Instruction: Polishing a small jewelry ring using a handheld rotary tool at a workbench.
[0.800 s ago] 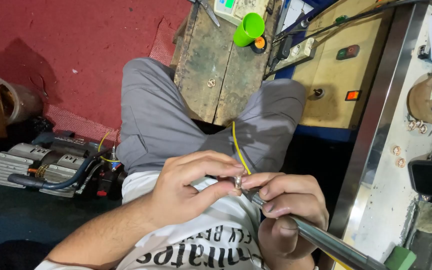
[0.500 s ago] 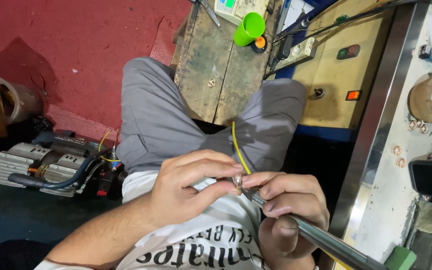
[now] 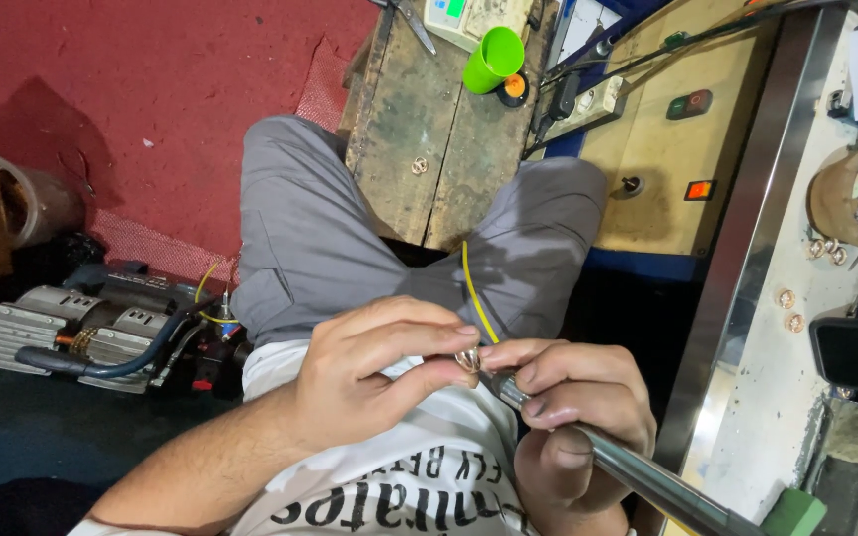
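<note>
Above the lap, left hand [image 3: 369,372] fingers pinching small metal fitting [image 3: 468,358], right hand [image 3: 573,397] gripping steel tube [image 3: 638,476], knees close below.

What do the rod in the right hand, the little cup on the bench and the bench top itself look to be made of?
Rod: probably steel, judging by its smooth grey sheen with bright highlights. It is gripped by the right hand; the left hand pinches its tip.
Cup: likely plastic, from its uniform glossy bright green.
Bench top: wood, shown by its visible planks, worn and stained.

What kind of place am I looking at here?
Probably a small repair workshop: a worn wooden bench, a finned motor unit with hoses on the floor, and a yellow machine cabinet with switches.
</note>
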